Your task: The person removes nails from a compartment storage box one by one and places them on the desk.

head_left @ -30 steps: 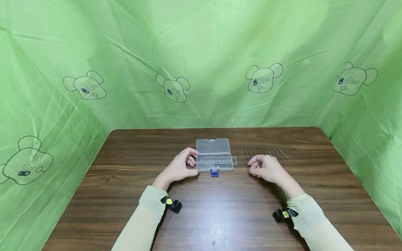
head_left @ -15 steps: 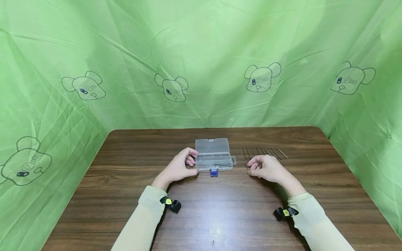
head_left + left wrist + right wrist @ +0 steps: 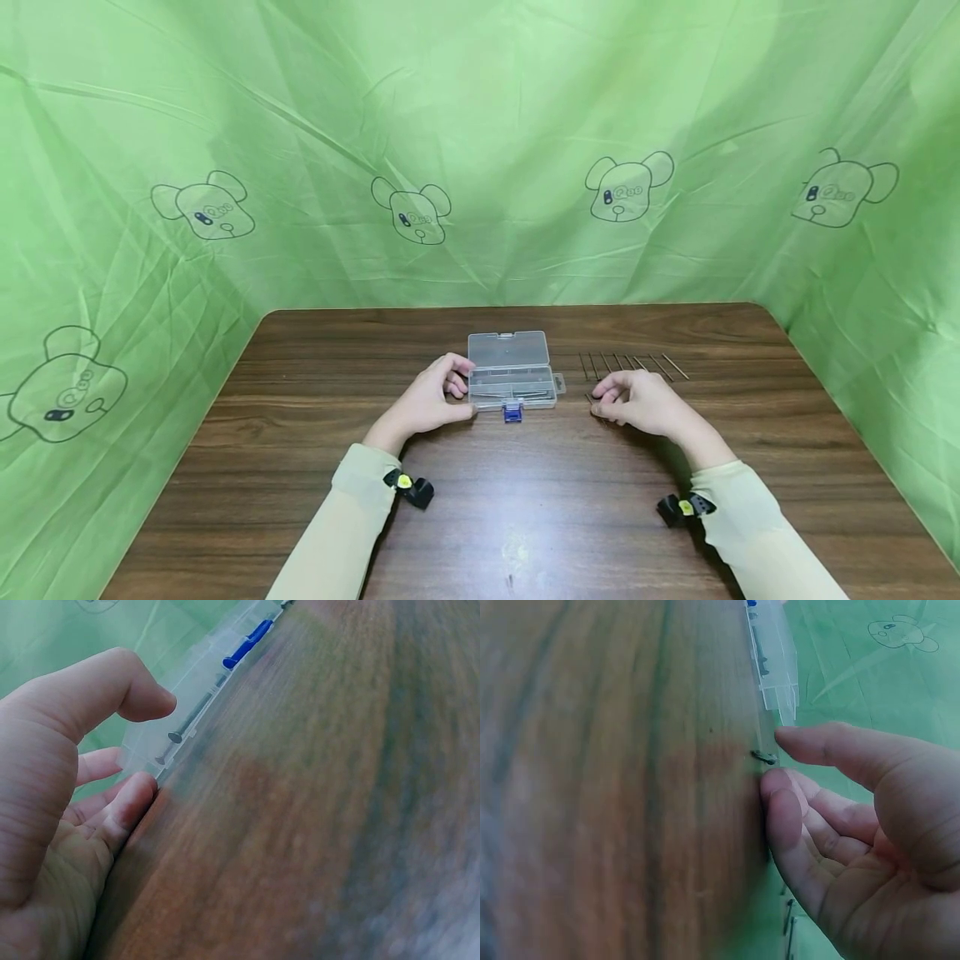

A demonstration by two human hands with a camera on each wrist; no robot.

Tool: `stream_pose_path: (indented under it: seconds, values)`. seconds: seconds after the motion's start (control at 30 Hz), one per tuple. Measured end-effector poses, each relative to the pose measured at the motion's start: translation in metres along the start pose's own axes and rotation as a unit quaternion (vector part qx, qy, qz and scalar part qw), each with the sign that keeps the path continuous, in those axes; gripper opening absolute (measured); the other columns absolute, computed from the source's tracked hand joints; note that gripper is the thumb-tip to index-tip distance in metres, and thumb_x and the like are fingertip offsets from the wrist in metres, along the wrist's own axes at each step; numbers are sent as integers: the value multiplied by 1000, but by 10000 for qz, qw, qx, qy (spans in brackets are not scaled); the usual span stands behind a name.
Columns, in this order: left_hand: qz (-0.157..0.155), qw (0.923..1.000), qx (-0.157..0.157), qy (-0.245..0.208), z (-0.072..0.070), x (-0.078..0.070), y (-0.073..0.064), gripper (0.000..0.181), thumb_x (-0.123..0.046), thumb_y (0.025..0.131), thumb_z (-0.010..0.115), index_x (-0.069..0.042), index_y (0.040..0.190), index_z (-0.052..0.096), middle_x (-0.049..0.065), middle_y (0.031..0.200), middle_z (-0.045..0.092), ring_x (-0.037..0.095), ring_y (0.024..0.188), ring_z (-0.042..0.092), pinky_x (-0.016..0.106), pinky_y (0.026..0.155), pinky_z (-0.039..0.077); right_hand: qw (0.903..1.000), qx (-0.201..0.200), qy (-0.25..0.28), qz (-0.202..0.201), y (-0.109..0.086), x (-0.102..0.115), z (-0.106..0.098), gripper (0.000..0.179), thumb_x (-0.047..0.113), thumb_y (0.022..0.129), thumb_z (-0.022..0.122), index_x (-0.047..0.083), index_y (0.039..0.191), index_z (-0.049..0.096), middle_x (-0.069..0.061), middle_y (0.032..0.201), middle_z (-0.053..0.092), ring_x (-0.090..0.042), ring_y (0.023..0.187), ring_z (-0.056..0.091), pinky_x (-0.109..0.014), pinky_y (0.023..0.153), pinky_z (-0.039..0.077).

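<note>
A clear plastic compartment box (image 3: 491, 390) stands with its lid (image 3: 510, 347) raised and its blue latch (image 3: 513, 412) hanging at the front. Several nails lie in its front compartments; one flat-headed nail (image 3: 191, 720) shows through the wall. My left hand (image 3: 435, 394) holds the box's left end, thumb at the front corner and fingers behind. Right of the box, my right hand (image 3: 633, 402) is down at the table around a single nail (image 3: 764, 757). In the right wrist view this nail lies between thumb and fingertips, with gaps showing on both sides.
Beyond my right hand, several nails (image 3: 675, 367) lie in a spaced row on the brown wooden table (image 3: 480, 508). A clear hanging tab (image 3: 559, 383) sticks out from the box's right end. Green cloth (image 3: 510, 258) surrounds the table's back and sides.
My right hand stays at the single nail, its fingers shifting only slightly about it. The left hand and the box hold their place.
</note>
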State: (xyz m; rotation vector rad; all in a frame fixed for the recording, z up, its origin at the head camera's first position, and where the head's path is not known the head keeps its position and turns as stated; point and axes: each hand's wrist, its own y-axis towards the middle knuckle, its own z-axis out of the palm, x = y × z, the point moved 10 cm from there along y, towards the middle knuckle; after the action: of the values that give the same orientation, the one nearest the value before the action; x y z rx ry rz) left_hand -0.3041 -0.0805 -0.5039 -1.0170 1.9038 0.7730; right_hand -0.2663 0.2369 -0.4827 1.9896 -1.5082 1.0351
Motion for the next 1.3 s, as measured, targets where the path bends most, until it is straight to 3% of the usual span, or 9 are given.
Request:
stream_pose_path:
  seconds: [0.17, 0.37, 0.53, 0.83, 1.03, 1.3]
  values:
    - [19, 10000, -40, -2, 1, -1, 1, 68, 7, 79, 85, 8, 140, 56, 28, 117, 63, 43, 101, 65, 50, 91, 58, 9999, -88, 20, -77, -2, 8, -8, 24, 16, 94, 85, 1, 111, 77, -2, 89, 75, -18, 71, 71, -29, 62, 61]
    - [-20, 9999, 1, 159, 2, -1, 1, 65, 0, 80, 88, -1, 138, 60, 17, 115, 66, 28, 98, 66, 34, 89, 58, 9989, -339, -179, -253, -2, 27, -22, 25, 22, 96, 84, 6, 114, 79, 1, 93, 75, -17, 76, 72, -27, 68, 56]
    - [-37, 9999, 49, 94, 2, -2, -1, 66, -4, 79, 90, -4, 137, 61, 15, 114, 66, 27, 98, 66, 33, 89, 58, 9978, -320, -382, -432, 4, 51, -24, 29, 26, 97, 85, 9, 119, 78, 3, 97, 76, -15, 82, 72, -31, 76, 56]
    - [2, 10000, 42, -25, 1, -8, -1, 69, 4, 79, 88, 7, 140, 57, 29, 118, 64, 42, 102, 66, 44, 91, 59, 9945, 128, -217, -1013, 30, 99, -8, 32, 23, 97, 85, 8, 124, 76, 1, 104, 77, -15, 90, 72, -36, 86, 60]
    - [-28, 9999, 25, 93, 0, 0, 0, 66, -3, 79, 90, -3, 138, 61, 16, 115, 66, 27, 99, 67, 33, 90, 58, 9916, 26, -202, -1276, 52, 118, 3, 29, 18, 95, 87, 11, 121, 77, 0, 103, 77, -16, 93, 72, -38, 84, 60]
    - [-14, 9999, 87, 125, -1, 0, 0, 65, -8, 80, 89, -5, 138, 60, 10, 118, 64, 18, 98, 66, 28, 90, 58, 9877, -84, -218, -1543, 73, 123, 36, 29, 15, 92, 89, 7, 118, 78, -15, 113, 76, -24, 101, 70, -54, 91, 60]
